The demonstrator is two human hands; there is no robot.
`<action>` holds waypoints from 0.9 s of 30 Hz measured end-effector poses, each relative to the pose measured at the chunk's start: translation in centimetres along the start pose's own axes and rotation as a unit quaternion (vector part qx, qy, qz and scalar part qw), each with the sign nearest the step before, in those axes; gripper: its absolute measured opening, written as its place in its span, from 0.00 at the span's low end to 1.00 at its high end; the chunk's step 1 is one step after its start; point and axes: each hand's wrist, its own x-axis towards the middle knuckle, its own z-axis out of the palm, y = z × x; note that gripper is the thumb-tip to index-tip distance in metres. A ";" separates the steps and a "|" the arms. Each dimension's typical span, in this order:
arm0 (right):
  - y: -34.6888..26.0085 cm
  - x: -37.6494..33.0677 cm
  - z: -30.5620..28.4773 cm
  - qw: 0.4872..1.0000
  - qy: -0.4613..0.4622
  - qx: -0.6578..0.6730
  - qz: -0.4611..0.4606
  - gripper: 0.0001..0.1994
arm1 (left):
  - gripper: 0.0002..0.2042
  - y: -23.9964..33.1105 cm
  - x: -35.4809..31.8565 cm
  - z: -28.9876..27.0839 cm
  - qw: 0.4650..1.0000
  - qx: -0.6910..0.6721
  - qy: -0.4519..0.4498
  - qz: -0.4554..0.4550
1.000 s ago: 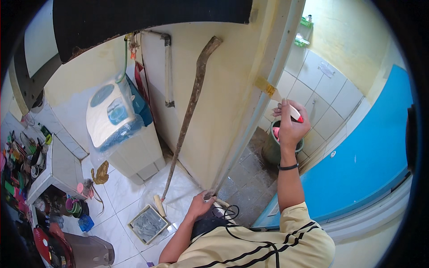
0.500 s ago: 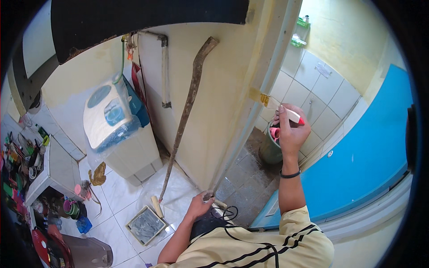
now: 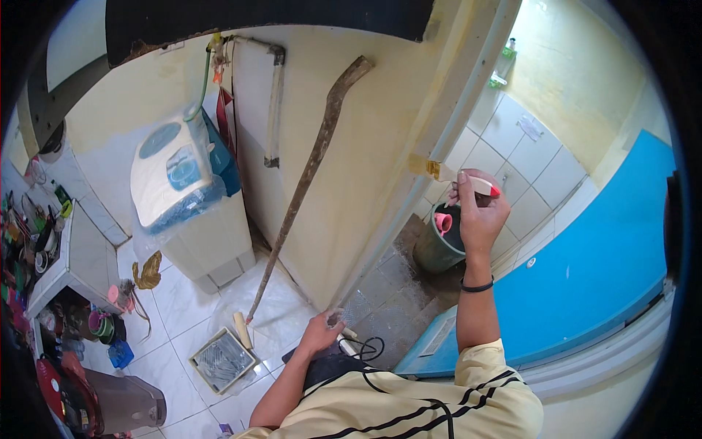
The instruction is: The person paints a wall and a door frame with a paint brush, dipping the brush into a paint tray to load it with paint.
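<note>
My right hand (image 3: 482, 208) is closed around a paintbrush (image 3: 479, 186) with a white, red-tipped handle. Its bristles touch the edge of the cream wall beside the doorway, where a yellowish-brown wet patch (image 3: 417, 164) shows. Lower down, my left hand (image 3: 322, 331) is curled near the foot of that wall edge. A small greyish thing (image 3: 334, 317) shows at its fingers, too unclear to name.
A wooden stick (image 3: 311, 164) leans on the wall. Below it lie a roller (image 3: 243, 330) and a paint tray (image 3: 222, 361). A washing machine (image 3: 197, 234) stands left. Through the doorway are a green bucket (image 3: 436, 252) and a blue door (image 3: 578, 256).
The view has shifted slightly. The brush bristles still rest on the wall edge, and the brush has moved a little along it. My left hand stays low, still curled.
</note>
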 end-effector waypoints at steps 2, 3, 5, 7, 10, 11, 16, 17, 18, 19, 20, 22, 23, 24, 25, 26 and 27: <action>0.0 -0.2 0.0 1.000 -0.015 -0.008 0.009 0.06 | 0.21 -0.2 -0.1 0.1 1.000 0.003 0.008 0.008; 0.0 -0.3 0.0 0.998 -0.052 -0.035 0.028 0.06 | 0.21 -0.4 -0.1 0.2 1.000 -0.001 0.009 0.005; 0.3 -0.8 0.1 0.992 -0.095 -0.064 0.050 0.06 | 0.21 -0.9 0.0 0.4 1.000 0.001 0.016 0.015; 1.4 -1.6 0.2 0.968 -0.167 -0.174 0.069 0.07 | 0.21 -1.0 0.0 0.3 1.000 0.001 0.017 0.017; 3.1 -3.7 0.8 0.945 -0.228 -0.222 0.071 0.08 | 0.20 -1.2 0.0 0.3 0.999 -0.001 0.024 0.024; 3.8 -4.5 0.9 0.942 -0.246 -0.211 0.083 0.08 | 0.21 -1.2 0.0 0.3 0.999 0.007 0.025 0.026; 6.5 -8.4 2.6 0.927 -0.287 -0.232 0.071 0.07 | 0.21 -1.4 -0.2 0.0 0.999 0.002 0.029 0.016; 7.0 -9.0 2.8 0.928 -0.285 -0.231 0.067 0.07 | 0.20 -1.7 -0.2 0.2 0.999 -0.002 0.033 0.024; 7.6 -9.6 2.9 0.930 -0.281 -0.230 0.063 0.07 | 0.20 -1.7 -0.3 0.2 0.999 -0.006 0.034 0.021; 8.3 -10.0 3.1 0.930 -0.275 -0.233 0.076 0.07 | 0.21 -1.7 -0.3 0.1 1.000 -0.016 0.021 0.007; 8.8 -10.3 3.1 0.928 -0.280 -0.234 0.076 0.07 | 0.23 -1.7 -0.3 0.1 1.000 -0.026 0.009 -0.008; 9.6 -10.5 3.3 0.937 -0.248 -0.241 0.039 0.07 | 0.23 -1.3 -0.4 -0.1 0.999 -0.029 0.002 -0.015; 9.9 -10.4 3.3 0.936 -0.251 -0.242 0.038 0.07 | 0.22 -1.2 -0.5 -0.1 0.999 -0.028 -0.005 -0.019; 10.1 -10.3 3.4 0.938 -0.249 -0.238 0.047 0.07 | 0.22 -1.2 -0.6 -0.1 0.999 -0.030 -0.004 -0.020; 10.2 -10.1 3.5 0.939 -0.248 -0.233 0.056 0.07 | 0.22 -1.2 -0.7 -0.1 1.000 -0.021 0.006 -0.010; 10.1 -10.0 3.5 0.938 -0.249 -0.234 0.056 0.07 | 0.21 -1.2 -0.8 -0.1 1.000 -0.012 0.017 0.000; 10.1 -9.8 3.6 0.938 -0.243 -0.244 0.046 0.08 | 0.21 -1.2 -0.8 -0.2 1.000 -0.014 0.018 -0.001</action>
